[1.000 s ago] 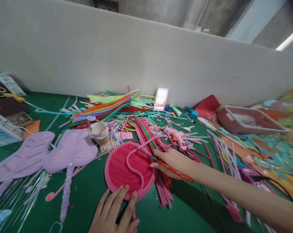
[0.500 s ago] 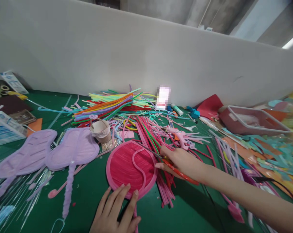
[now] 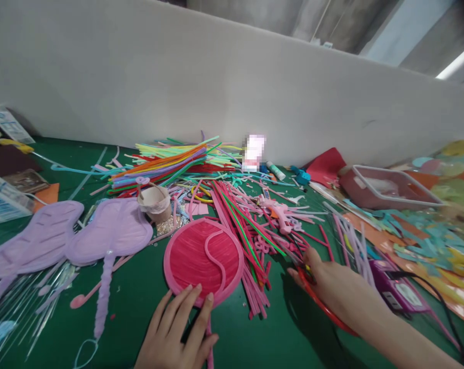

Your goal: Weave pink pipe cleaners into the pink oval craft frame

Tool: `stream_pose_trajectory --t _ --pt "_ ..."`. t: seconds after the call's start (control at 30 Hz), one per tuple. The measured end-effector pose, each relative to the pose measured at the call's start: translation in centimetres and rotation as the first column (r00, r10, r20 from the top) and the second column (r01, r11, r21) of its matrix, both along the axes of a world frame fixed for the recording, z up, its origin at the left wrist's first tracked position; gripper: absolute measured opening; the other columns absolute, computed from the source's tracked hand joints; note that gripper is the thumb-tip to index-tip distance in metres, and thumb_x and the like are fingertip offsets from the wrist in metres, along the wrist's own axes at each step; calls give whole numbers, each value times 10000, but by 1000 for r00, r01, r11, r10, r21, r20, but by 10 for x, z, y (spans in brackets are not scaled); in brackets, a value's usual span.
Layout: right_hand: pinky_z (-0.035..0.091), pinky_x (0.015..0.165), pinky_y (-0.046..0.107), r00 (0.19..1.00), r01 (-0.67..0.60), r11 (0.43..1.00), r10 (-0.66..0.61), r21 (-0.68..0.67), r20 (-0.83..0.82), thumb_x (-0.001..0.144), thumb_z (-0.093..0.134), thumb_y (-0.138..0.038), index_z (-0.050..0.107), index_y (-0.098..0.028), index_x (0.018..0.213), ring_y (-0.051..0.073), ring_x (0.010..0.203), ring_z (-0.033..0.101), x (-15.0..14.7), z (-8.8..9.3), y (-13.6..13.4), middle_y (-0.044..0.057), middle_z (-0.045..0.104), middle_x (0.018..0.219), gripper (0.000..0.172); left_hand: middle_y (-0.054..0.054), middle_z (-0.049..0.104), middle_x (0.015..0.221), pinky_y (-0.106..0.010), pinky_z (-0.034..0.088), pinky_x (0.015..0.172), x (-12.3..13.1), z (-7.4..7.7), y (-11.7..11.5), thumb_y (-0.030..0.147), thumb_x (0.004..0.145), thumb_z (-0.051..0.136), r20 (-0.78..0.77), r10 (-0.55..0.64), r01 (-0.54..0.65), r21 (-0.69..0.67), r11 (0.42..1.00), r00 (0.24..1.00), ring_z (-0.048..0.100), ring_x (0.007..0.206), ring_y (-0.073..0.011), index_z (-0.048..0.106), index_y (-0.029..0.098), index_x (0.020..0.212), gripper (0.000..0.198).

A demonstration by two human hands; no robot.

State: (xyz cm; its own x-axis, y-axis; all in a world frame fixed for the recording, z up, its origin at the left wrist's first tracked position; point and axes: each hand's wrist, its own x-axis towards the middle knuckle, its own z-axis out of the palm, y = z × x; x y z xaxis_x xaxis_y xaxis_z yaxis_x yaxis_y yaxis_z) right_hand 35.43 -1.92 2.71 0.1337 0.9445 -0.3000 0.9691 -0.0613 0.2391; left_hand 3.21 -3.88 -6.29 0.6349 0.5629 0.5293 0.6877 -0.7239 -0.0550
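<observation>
A round pink-rimmed fan made of red and pink pipe cleaners lies on the green table, with a wavy pink strip on its right half. My left hand rests flat on its lower edge and its pink stick, fingers stretched out. To the right of the fan, my right hand is wrapped around scissors with red-orange handles. Their blades point away toward the loose pipe cleaners and are partly hidden. A bundle of pink, red and green pipe cleaners lies between the fan and the scissors.
Two lilac butterfly-shaped pieces lie at left beside a small paper-lined cup. Behind are coloured pipe cleaners and a pink glue gun. At right are a purple device with a black cable and a pink bin.
My right hand has drawn the scissors away from the fan's right edge, to the right and nearer me. My left hand stays on the fan. The view has shifted slightly.
</observation>
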Motion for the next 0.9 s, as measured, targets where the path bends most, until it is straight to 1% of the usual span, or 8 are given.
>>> stream_pose_trajectory --t 0.1,0.2,0.3,0.37,0.43,0.6,0.73,0.9 --pt "430 561 324 988 -103 991 91 -87 -126 884 593 -313 522 -139 1039 334 799 718 8 -2 -6 139 716 832 244 -118 677 1223 -391 423 983 2 0 -1 366 870 624 32 12 -12 -13 1000 999 607 1117 -264 616 197 1269 434" --pt "471 623 343 982 -169 979 157 -110 -107 844 631 -209 561 -137 1067 328 852 710 1 6 -3 151 704 954 244 -121 681 1217 -393 435 982 3 3 -3 339 859 641 57 9 -8 -18 1000 998 602 1129 -268 638 164 1217 398" --pt "472 614 352 979 -192 981 191 -19 -69 910 547 -231 598 -159 1044 324 839 704 -26 18 7 140 689 982 161 -127 691 1185 -368 463 953 3 9 -4 326 888 588 71 21 -20 -19 1000 997 605 1122 -256 662 126 1124 318" --pt "476 659 337 930 -283 956 294 78 -220 955 491 -280 619 -191 1002 269 824 696 -51 22 16 92 685 939 163 -131 692 1164 -358 480 923 4 14 -5 320 919 523 88 47 -45 -26 999 995 609 1106 -247 662 123 1086 293" --pt "475 705 306 835 -348 924 381 156 -397 954 516 -310 638 -214 957 217 831 679 -74 19 26 52 675 942 155 -128 690 1147 -362 491 901 4 19 -6 297 939 472 110 64 -60 -41 997 992 612 1093 -242 659 139 1061 273" --pt "449 673 274 745 -399 900 428 172 -511 892 630 -340 655 -175 875 201 825 643 -107 0 46 51 672 884 167 -133 670 1136 -401 498 897 4 24 -8 218 948 437 139 62 -54 -60 997 988 600 1103 -248 624 149 1082 241" --pt "430 683 263 720 -400 901 422 168 -550 871 640 -209 655 -173 839 179 804 629 -111 -11 53 33 667 844 51 -147 631 1150 -426 492 915 4 20 -11 170 944 446 154 34 -25 -60 998 988 565 1146 -267 594 130 1119 233" --pt "421 674 253 701 -345 922 379 177 -605 868 618 -169 649 -168 817 163 758 609 -113 -16 52 26 662 800 60 -159 589 1179 -457 463 922 7 18 -9 167 916 498 124 24 -16 -63 998 992 535 1159 -297 596 132 1164 269"
